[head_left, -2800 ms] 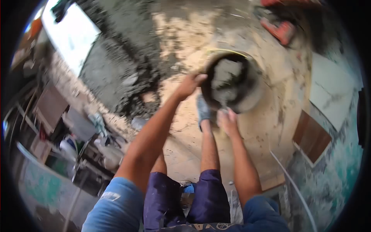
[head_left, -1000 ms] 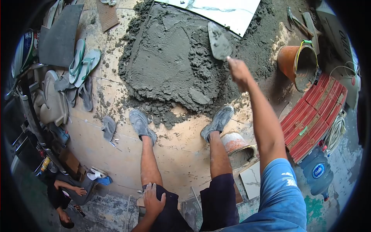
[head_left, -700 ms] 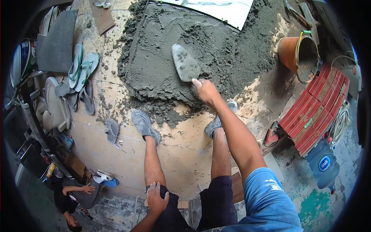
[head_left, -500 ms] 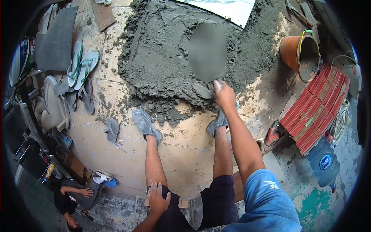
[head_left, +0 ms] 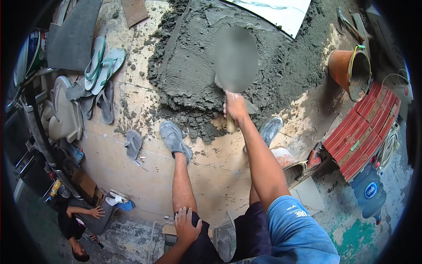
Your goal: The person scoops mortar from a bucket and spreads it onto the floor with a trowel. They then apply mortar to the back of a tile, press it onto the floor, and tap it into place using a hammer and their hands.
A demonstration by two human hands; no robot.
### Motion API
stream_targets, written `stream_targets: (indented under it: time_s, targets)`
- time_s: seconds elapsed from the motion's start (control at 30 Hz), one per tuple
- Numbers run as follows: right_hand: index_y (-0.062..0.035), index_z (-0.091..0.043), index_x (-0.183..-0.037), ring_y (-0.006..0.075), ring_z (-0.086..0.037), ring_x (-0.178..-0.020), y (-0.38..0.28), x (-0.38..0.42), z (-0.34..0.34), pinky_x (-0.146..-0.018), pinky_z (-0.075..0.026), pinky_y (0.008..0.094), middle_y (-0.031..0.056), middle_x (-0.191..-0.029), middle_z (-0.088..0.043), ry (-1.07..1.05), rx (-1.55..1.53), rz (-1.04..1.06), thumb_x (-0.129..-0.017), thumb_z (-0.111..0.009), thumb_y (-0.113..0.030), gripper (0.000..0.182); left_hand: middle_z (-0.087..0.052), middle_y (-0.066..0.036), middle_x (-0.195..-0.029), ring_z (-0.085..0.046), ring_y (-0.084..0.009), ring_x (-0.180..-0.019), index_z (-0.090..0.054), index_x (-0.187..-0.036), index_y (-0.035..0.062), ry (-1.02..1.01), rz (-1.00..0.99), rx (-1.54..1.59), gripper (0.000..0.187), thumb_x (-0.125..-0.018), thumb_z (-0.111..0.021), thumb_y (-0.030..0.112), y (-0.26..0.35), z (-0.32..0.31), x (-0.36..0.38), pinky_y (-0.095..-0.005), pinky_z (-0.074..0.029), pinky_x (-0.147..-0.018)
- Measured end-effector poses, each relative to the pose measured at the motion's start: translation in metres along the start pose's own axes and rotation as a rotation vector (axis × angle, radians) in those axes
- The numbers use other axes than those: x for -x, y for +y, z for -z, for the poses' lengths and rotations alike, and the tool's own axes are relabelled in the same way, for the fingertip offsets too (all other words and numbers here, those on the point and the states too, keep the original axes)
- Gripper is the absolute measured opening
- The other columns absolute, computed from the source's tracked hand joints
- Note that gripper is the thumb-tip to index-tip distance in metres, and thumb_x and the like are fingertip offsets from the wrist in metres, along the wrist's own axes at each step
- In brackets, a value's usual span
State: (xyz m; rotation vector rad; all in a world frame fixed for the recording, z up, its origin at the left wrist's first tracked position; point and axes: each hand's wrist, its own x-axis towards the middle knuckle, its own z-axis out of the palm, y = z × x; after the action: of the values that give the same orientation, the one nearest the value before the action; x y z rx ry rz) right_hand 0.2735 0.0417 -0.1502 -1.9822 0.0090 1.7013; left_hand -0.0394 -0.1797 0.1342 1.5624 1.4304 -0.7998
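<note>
Moved leftward, right grip clasps trowel at mortar on tiled floor, left grip unclenched.

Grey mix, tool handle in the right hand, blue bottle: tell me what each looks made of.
Grey mix: probably wet cement mortar, matte and gritty, with crumbly edges.
Tool handle: likely wood, dull tan, though little shows past the right hand.
Blue bottle: apparently smooth plastic, since it looks translucent with moulded ridges.
</note>
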Motion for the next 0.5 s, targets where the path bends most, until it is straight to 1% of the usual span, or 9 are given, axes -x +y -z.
stream_targets:
  time_s: [0.07,0.13,0.2,0.27,0.33,0.37,0.4,0.47,0.5]
  targets:
    - [-0.0049,-0.050,-0.078,0.0155,-0.050,-0.048,0.005,0.002,0.021,-0.046,-0.045,0.0323,0.0037,-0.061,-0.052,-0.117,0.226,0.057,-0.099,-0.044,-0.045,0.046,-0.046,-0.025,-0.136,-0.038,-0.0408,-0.131,-0.051,-0.130,-0.0007,0.003,-0.012,0.012,0.066,-0.075,-0.071,0.031,-0.001,-0.001,-0.001,-0.0529,-0.027,-0.109]
    - [-0.0028,-0.053,-0.079,0.0173,-0.054,-0.049,-0.014,0.007,0.048,-0.049,-0.047,0.0346,0.0080,-0.062,-0.056,-0.117,0.477,0.038,-0.099,-0.043,-0.048,0.051,-0.046,-0.025,-0.136,-0.039,-0.0408,-0.130,-0.051,-0.130,-0.0006,0.009,-0.018,0.012,0.066,-0.075,-0.071,0.031,-0.001,0.000,-0.001,-0.0528,-0.027,-0.110]
    - [-0.0034,-0.053,-0.076,0.0170,-0.056,-0.052,-0.016,-0.036,0.082,-0.048,-0.046,0.0344,0.0080,-0.065,-0.057,0.054,0.627,0.504,-0.098,-0.043,-0.049,0.052,-0.046,-0.025,-0.136,-0.039,-0.0409,-0.130,-0.051,-0.129,-0.0006,0.000,-0.010,0.011,0.067,-0.075,-0.071,0.032,-0.001,-0.002,-0.001,-0.0527,-0.027,-0.110]
    - [-0.0046,-0.052,-0.077,0.0160,-0.055,-0.056,-0.079,-0.039,0.099,-0.049,-0.046,0.0341,0.0065,-0.069,-0.056,0.081,0.364,0.216,-0.098,-0.043,-0.049,0.050,-0.046,-0.025,-0.135,-0.040,-0.0409,-0.130,-0.052,-0.129,-0.0007,0.020,-0.023,0.017,0.066,-0.074,-0.072,0.031,-0.002,-0.003,-0.001,-0.0527,-0.027,-0.109]
    - [-0.0058,-0.052,-0.079,0.0154,-0.053,-0.057,-0.104,-0.051,0.099,-0.049,-0.046,0.0341,0.0043,-0.068,-0.054,0.038,0.313,0.088,-0.098,-0.042,-0.049,0.048,-0.046,-0.024,-0.136,-0.039,-0.0392,-0.131,-0.052,-0.129,0.0001,0.011,-0.002,0.004,0.066,-0.075,-0.071,0.033,-0.003,-0.003,0.000,-0.0522,-0.026,-0.110]
    - [-0.0080,-0.050,-0.079,0.0147,-0.049,-0.056,-0.103,-0.050,0.092,-0.050,-0.046,0.0328,0.0018,-0.064,-0.049,0.038,0.405,0.071,-0.098,-0.042,-0.049,0.046,-0.046,-0.023,-0.137,-0.038,-0.0376,-0.132,-0.053,-0.129,0.0009,0.001,0.008,0.001,0.065,-0.076,-0.070,0.034,-0.002,-0.003,0.000,-0.0517,-0.026,-0.111]
    - [-0.0022,-0.056,-0.086,0.0181,-0.054,-0.061,-0.098,-0.046,0.086,-0.059,-0.050,0.0357,0.0058,-0.069,-0.055,-0.017,0.450,0.032,-0.098,-0.043,-0.048,0.049,-0.046,-0.023,-0.137,-0.038,-0.0376,-0.132,-0.053,-0.129,0.0009,0.005,0.011,0.005,0.065,-0.076,-0.070,0.034,-0.002,-0.003,-0.002,-0.0517,-0.026,-0.111]
    - [0.0057,-0.059,-0.100,0.0237,-0.059,-0.070,-0.068,-0.030,0.073,-0.072,-0.051,0.0386,0.0121,-0.079,-0.062,-0.184,0.645,0.083,-0.098,-0.043,-0.047,0.056,-0.046,-0.023,-0.136,-0.038,-0.0377,-0.132,-0.053,-0.129,0.0010,0.007,-0.004,0.019,0.065,-0.076,-0.070,0.034,-0.001,-0.002,-0.001,-0.0517,-0.026,-0.111]
    - [0.0077,-0.059,-0.105,0.0262,-0.061,-0.077,-0.057,-0.014,0.065,-0.077,-0.050,0.0391,0.0166,-0.085,-0.064,-0.210,0.683,0.045,-0.098,-0.042,-0.048,0.058,-0.046,-0.023,-0.136,-0.038,-0.0377,-0.132,-0.053,-0.129,0.0010,0.005,-0.004,0.021,0.065,-0.076,-0.070,0.034,0.000,-0.001,0.000,-0.0517,-0.026,-0.111]
